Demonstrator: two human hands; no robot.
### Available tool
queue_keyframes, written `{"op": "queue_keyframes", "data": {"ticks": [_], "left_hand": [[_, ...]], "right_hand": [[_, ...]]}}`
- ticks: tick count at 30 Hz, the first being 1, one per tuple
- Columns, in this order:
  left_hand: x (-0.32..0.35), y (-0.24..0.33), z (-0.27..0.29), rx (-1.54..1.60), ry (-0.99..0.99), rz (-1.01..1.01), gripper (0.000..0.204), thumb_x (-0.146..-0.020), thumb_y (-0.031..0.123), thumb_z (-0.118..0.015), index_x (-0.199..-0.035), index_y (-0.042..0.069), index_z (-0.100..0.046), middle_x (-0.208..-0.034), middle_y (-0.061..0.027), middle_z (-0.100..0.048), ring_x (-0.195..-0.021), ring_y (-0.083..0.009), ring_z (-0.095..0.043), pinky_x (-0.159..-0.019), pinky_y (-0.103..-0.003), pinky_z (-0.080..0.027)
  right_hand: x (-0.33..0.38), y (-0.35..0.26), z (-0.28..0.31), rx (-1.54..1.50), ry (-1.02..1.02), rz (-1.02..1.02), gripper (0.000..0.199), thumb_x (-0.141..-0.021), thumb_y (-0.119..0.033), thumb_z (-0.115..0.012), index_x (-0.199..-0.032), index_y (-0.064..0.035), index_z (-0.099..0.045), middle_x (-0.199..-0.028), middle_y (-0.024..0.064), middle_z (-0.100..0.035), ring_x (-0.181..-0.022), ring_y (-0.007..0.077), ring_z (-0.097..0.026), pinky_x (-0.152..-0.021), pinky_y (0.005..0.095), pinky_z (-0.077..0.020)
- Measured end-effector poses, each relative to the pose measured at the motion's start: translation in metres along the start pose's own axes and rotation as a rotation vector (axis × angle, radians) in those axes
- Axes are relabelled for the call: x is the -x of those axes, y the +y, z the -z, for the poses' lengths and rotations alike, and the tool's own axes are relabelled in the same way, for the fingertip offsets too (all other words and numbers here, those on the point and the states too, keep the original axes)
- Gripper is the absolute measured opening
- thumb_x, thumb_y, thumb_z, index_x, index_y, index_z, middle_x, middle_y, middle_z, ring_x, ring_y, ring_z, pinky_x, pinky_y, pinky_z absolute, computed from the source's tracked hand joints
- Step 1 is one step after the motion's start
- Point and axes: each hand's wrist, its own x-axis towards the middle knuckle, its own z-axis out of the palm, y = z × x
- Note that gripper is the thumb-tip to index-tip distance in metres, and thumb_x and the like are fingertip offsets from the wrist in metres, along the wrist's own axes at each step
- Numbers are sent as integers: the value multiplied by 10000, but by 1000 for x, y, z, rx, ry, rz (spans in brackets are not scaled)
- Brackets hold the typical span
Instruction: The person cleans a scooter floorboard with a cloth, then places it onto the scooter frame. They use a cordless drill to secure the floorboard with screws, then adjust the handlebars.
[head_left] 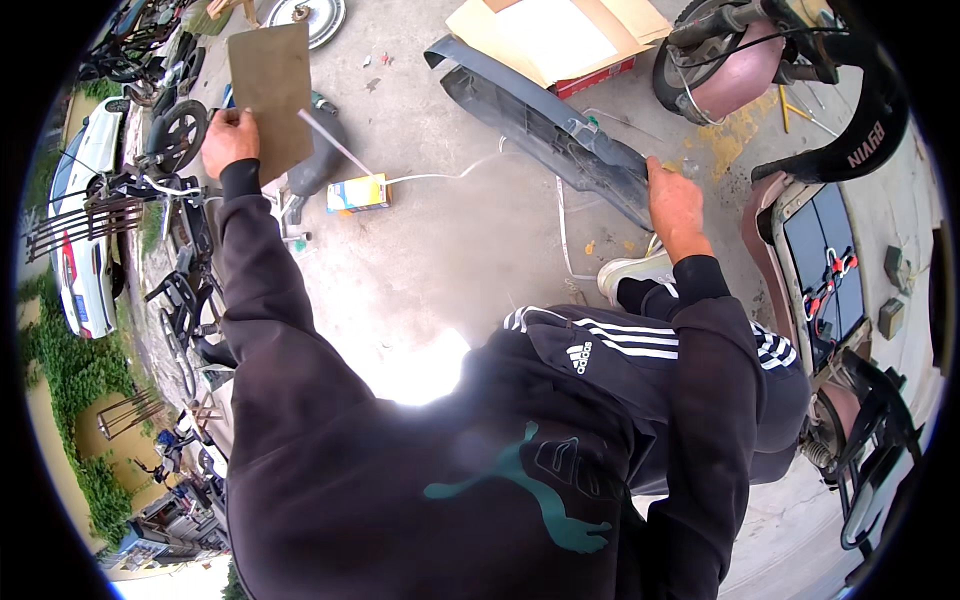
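My left hand (230,140) is closed on the lower left edge of a flat brown sheet (272,85), which looks like cardboard and is held up over the ground. With my right hand (678,210) I grip the near end of a long dark plastic panel (540,115). Its hollow, ribbed inner side shows, and it slants away to the far left. My right thumb and fingers wrap its edge, partly out of sight. Between my hands, a small yellow and blue box (357,194) lies on the concrete, with a pale strap (450,177) running beside it.
An open cardboard box (570,45) stands behind the panel. On the right is a pink scooter (765,240) with its battery bay (825,270) exposed. A dark curved object (320,150) lies behind the sheet. Parked bikes (180,300) and a white car (95,220) line the left.
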Motion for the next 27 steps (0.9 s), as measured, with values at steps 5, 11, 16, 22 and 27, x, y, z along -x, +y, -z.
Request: {"op": "queue_keyframes", "data": {"ticks": [5, 11, 16, 22, 27], "left_hand": [[-71, -36, 103, -82, 582, -40, 308, -831, 433, -650, -1008, 199, -743, -948, -64, -740, -912, -328, -687, -782, -460, -517], [41, -1, 67, -107, 524, -273, 105, -864, 197, -631, -936, 126, -657, -811, -115, -700, -712, -321, -676, -572, -433, -504], [369, -52, -143, -172, -1201, -715, 688, -866, 379, -676, -1451, 147, -398, -1426, -117, -523, -1289, -285, -517, -1077, -453, -393], [476, -33, -69, 89, -1440, -610, 516, -897, 377, -636, -1334, 128, -521, -1333, -130, -524, -1238, -332, -521, -1019, -470, -443], [425, -52, -143, 200, -1226, -47, 533, -909, 337, -602, -1352, 59, -497, -1382, -211, -498, -1258, -369, -508, -1063, -437, -421]], "right_hand": [[3, -3, 6, 52, -40, -52, 273, -922, -106, -512, -1189, -96, -567, -913, 164, -703, -863, 363, -694, -727, 473, -545], [8, 3, -4, 34, -2, -49, 227, -935, -150, -533, -1152, -90, -562, -865, 187, -695, -838, 387, -684, -707, 490, -537], [4, 2, -2, -10, -7, -10, 213, -937, -200, -568, -1107, -73, -561, -846, 213, -686, -821, 409, -673, -707, 512, -529], [17, 8, -3, -77, -93, -133, 300, -925, -237, -605, -1163, -57, -569, -886, 233, -687, -866, 422, -664, -760, 525, -518], [16, 5, -2, -61, -65, -148, 268, -925, -232, -605, -1133, -63, -590, -902, 205, -696, -892, 408, -669, -771, 514, -520]]}}
